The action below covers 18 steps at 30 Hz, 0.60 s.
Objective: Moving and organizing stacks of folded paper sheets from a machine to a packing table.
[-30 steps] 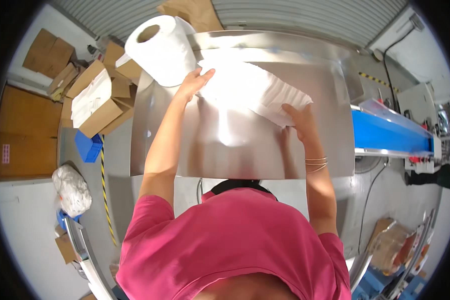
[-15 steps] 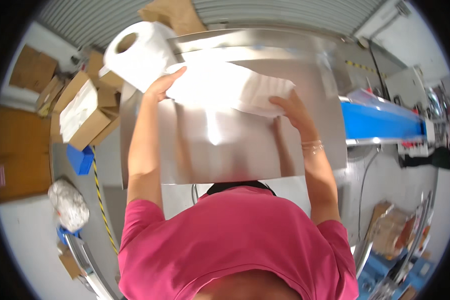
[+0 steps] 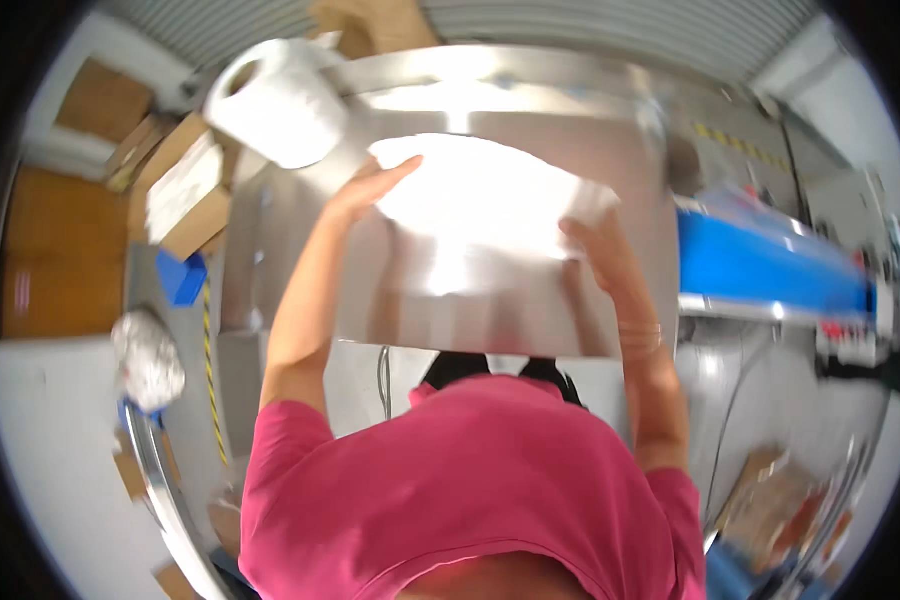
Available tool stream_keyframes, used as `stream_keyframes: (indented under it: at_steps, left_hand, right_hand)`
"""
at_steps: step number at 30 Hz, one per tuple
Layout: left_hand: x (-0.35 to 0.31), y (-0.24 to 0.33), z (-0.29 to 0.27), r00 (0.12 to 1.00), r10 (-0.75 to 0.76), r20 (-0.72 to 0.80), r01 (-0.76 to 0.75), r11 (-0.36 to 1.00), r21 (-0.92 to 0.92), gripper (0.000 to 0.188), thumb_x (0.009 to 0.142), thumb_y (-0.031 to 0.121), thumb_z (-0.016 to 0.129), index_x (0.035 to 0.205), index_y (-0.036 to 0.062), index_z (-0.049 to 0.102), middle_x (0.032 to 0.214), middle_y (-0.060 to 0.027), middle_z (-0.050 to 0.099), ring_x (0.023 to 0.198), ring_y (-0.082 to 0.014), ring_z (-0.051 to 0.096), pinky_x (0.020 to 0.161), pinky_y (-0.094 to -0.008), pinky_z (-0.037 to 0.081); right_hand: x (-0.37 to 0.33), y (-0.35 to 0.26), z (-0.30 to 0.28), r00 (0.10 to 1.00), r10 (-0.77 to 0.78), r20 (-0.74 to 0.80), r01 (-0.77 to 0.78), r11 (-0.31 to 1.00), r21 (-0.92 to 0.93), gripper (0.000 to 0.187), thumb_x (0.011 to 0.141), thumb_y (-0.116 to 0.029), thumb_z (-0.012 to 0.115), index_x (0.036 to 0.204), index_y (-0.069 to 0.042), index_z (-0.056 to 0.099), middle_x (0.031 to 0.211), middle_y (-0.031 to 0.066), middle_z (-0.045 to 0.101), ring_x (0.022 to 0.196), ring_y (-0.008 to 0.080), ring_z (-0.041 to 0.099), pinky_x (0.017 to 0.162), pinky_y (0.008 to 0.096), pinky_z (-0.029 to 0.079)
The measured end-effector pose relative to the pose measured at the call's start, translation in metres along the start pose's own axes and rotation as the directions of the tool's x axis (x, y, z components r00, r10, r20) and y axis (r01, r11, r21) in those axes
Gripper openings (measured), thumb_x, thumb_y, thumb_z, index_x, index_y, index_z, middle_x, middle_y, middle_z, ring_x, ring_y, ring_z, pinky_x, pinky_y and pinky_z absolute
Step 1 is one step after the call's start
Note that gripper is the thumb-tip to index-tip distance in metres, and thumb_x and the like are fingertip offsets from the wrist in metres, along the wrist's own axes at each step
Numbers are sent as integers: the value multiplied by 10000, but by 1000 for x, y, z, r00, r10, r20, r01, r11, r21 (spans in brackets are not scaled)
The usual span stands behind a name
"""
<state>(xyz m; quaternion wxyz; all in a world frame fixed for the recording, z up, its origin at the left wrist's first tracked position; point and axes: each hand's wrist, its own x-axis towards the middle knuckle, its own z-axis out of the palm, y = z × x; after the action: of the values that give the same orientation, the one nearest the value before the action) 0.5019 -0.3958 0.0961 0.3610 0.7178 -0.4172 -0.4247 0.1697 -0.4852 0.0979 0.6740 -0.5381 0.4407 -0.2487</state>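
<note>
A long white sheet (image 3: 480,195), washed out by glare, stretches between my two hands over the shiny metal table (image 3: 450,325). Its material cannot be made out. My left hand (image 3: 372,188) grips its left end, thumb on top and fingers mostly hidden. At the other end my right hand (image 3: 600,243) pinches the sheet's right edge, which looks folded or layered there. Back left on the table, a big white roll (image 3: 285,110) with a hollow core lies on its side, a little apart from the sheet.
An open cardboard box (image 3: 195,232) with white contents stands left of the table, above a blue bin (image 3: 181,277). A blue conveyor belt (image 3: 770,262) runs off to the right. Brown paper or card (image 3: 385,25) sits behind the table.
Both hands have carried the white sheet rightward, away from the roll, so a gap of table now shows between them. My view has also shifted a little.
</note>
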Motion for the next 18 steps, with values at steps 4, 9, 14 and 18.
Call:
stream_keyframes:
  at_steps: [4, 9, 14, 18]
  left_hand:
    - [23, 3, -24, 920, -203, -336, 276, 943, 187, 1083, 696, 709, 573, 1323, -135, 314, 1326, -289, 402, 1281, -318, 370, 1049, -345, 303]
    - [51, -18, -75, 948, -3, -318, 156, 875, 458, 1014, 733, 677, 569, 1318, -118, 339, 1209, -314, 503, 1179, -348, 486, 993, -346, 365]
    - [49, -22, -76, 823, 199, -532, 67, 896, 439, 754, 815, 587, 524, 1162, -83, 528, 1025, -292, 605, 1027, -362, 586, 878, -389, 442]
    - [69, -28, -104, 919, -101, -382, 182, 966, 181, 600, 734, 470, 666, 930, -97, 645, 870, -204, 659, 866, -257, 637, 749, -349, 495]
  right_hand:
    - [17, 20, 13, 989, -146, 38, 151, 954, -259, 503, 800, -113, 660, 1166, 120, 405, 1074, 151, 554, 923, 208, 562, 809, 334, 472]
    - [35, 5, 64, 972, -192, 135, 166, 969, 183, 471, 813, -75, 645, 1183, 122, 431, 1164, 155, 525, 1035, 221, 537, 907, 340, 433]
    - [48, -1, 87, 979, -190, 74, 166, 953, 254, 493, 827, -61, 624, 1247, 68, 400, 1152, 141, 539, 1045, 197, 529, 910, 314, 435]
    - [75, 42, 27, 708, -558, 432, 705, 520, -482, 533, 812, -30, 634, 1303, -61, 427, 1217, 101, 513, 1122, 254, 507, 906, 344, 459]
